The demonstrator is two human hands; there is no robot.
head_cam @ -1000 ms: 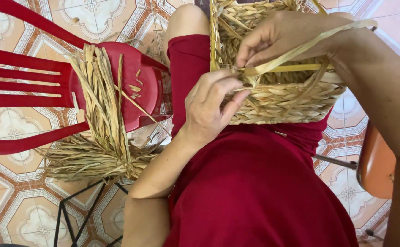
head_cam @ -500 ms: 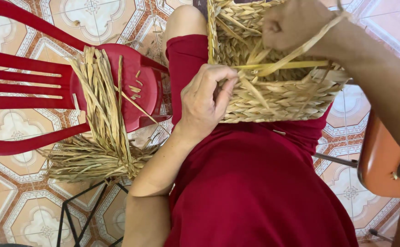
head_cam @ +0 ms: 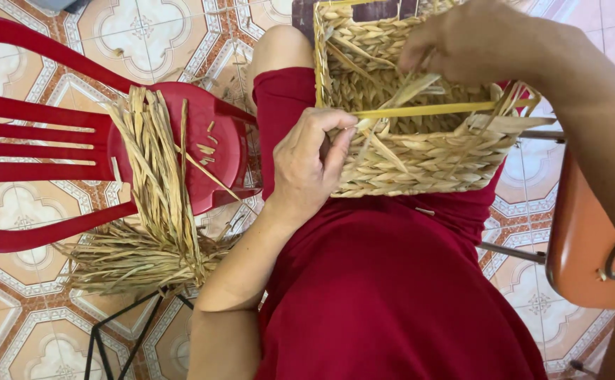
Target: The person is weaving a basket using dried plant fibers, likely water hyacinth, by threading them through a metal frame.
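Note:
A half-woven square straw basket [head_cam: 420, 151] rests on my lap, which is covered in red cloth [head_cam: 392, 281]. My left hand [head_cam: 311, 165] grips the basket's near left corner, thumb and fingers pinched on the weave. My right hand [head_cam: 473, 42] reaches over the basket's open top and pinches a loose flat straw strand [head_cam: 409, 91] that runs down toward the left hand. A yellow frame bar [head_cam: 427, 110] crosses the basket's mouth.
A red plastic chair [head_cam: 54, 141] stands at the left with a bundle of dried straw strips [head_cam: 156, 190] draped over its seat and hanging down. An orange seat [head_cam: 582, 239] on metal legs is at the right. Patterned floor tiles lie below.
My right hand has moved up and back over the basket's top, drawing the straw strand with it. The left hand has shifted onto the basket's corner and closed on it.

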